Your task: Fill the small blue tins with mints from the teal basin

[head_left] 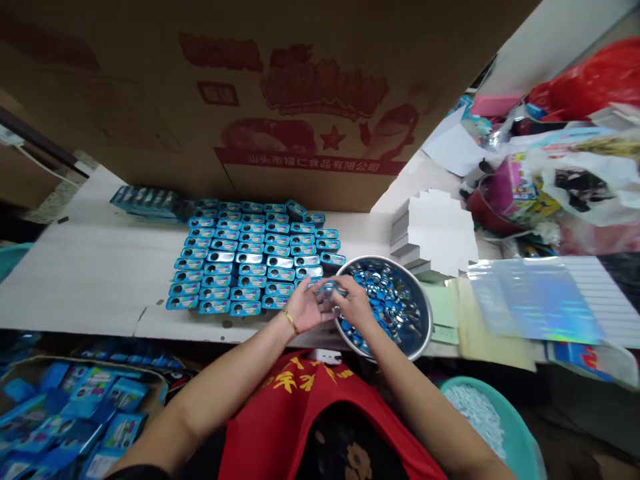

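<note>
Both hands meet at the left rim of a round metal bowl (427,320). Inside the bowl lie many small round blue-and-silver pieces (383,293). My left hand (306,308) is turned palm up, its fingers stretched out toward the right hand. My right hand (356,305) has its fingers curled over a few small shiny blue-and-silver pieces (331,287), just above the left fingertips. Their exact shape is blurred. Left of the bowl stand rows of small blue boxes (245,270), upright and packed close, with printed ends facing up.
A big cardboard carton (310,180) blocks the table's back. At the right are stacked white card pieces (440,230), shiny film sheets (540,300) and cluttered bags. Below the table edge are a box of blue packets (90,407) and a green tub (525,433) of white bits.
</note>
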Demonstrator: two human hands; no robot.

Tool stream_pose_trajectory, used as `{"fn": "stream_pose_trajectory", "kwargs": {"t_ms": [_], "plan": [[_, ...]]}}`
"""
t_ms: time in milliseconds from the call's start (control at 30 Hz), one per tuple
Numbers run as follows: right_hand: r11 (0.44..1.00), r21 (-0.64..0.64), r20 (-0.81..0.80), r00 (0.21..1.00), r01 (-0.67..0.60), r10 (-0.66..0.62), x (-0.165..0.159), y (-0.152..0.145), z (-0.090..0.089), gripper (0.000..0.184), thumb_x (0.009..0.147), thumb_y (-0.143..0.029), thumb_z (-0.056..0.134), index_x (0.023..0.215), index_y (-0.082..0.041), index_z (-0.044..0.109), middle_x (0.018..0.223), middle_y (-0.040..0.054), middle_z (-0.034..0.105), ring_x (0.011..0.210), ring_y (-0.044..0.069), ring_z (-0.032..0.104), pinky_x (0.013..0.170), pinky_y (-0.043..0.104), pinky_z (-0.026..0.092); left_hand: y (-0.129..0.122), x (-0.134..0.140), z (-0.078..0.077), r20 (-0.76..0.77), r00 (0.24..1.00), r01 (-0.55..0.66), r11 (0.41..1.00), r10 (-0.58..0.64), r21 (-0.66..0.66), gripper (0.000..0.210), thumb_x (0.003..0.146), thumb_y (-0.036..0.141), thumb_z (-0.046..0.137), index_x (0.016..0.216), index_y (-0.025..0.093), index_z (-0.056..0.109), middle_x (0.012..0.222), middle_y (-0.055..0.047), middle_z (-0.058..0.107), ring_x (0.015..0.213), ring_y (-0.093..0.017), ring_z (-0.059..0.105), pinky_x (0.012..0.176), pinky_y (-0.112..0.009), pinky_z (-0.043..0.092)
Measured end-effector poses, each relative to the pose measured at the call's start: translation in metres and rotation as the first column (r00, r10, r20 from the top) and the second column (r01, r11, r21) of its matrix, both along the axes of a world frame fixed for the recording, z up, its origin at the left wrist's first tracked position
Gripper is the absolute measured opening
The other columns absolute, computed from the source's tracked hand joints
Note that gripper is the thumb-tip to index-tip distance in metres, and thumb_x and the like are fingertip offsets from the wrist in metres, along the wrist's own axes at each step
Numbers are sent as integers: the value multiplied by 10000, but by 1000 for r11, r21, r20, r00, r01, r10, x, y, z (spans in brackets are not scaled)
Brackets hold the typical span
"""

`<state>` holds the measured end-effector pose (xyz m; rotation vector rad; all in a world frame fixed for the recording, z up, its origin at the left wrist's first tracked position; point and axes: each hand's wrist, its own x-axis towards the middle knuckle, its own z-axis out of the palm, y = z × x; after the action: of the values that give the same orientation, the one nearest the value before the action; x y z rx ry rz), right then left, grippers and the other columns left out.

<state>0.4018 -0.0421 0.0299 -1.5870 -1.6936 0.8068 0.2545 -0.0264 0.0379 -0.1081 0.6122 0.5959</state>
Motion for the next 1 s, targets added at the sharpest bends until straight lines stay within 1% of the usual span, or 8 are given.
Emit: {"fn": "stream_pose_trajectory", "kwargs": {"t_ms": [167,267,367,467,533,667,833,1000], "plan": [[977,137,383,918,-166,102,-93,19,10,304,791,-270,467,1077,-206,548,998,84,539,919,194,485,804,312,388,31,-43,-5,40,996,-82,993,85,-90,314,758,384,486,903,123,582,776,-65,622,745,-172,602,663,-287,483],[963,183,402,909,-199,112,-113,26,8,290,816,-293,462,1086,-239,552,1067,70,529,968,195,463,845,343,356,42,-69,-7,72,985,-143,979,154,-148,265,753,306,504,944,135,571,747,-34,615,597,-92,582,479,-165,455],[953,224,298,945,-207,135,-118,32,11,261,812,-321,490,1053,-279,580,1133,38,517,1021,184,451,880,350,336,52,-82,-9,84,979,-164,967,184,-196,213,736,219,527,930,138,565,677,-8,600,452,-38,514,330,-108,349],[983,175,99,994,-52,35,-110,43,13,274,796,-318,511,1053,-264,588,1054,42,560,951,167,504,839,322,385,61,-86,-11,32,988,-143,977,150,-156,167,730,195,522,881,139,568,709,-35,617,552,-100,579,456,-190,467],[994,44,-26,995,96,-95,-94,53,10,281,773,-321,528,1027,-227,602,931,36,606,832,153,552,761,293,434,64,-88,-14,-17,993,-121,987,120,-109,182,733,215,519,893,143,570,775,-66,632,691,-178,615,573,-301,509],[907,-323,21,960,272,-280,-41,75,-7,280,764,-275,490,987,-137,587,705,21,632,584,128,582,554,246,473,67,-92,-22,-80,990,-123,987,115,-100,204,736,247,523,906,144,571,887,-113,629,826,-240,606,589,-323,497],[881,-403,206,963,246,-175,-3,104,-20,276,782,-144,382,995,-155,557,694,16,642,583,109,601,587,222,469,67,-96,-28,-105,983,-157,984,148,-88,199,735,244,527,900,143,573,909,-117,622,825,-231,605,582,-311,495],[886,-424,521,851,187,70,-11,135,-21,148,691,-151,544,829,-168,595,935,86,629,906,199,580,779,276,421,69,-97,-24,-116,979,-175,981,165,-88,175,738,239,520,873,143,576,904,-115,621,826,-227,604,574,-305,497]]}}
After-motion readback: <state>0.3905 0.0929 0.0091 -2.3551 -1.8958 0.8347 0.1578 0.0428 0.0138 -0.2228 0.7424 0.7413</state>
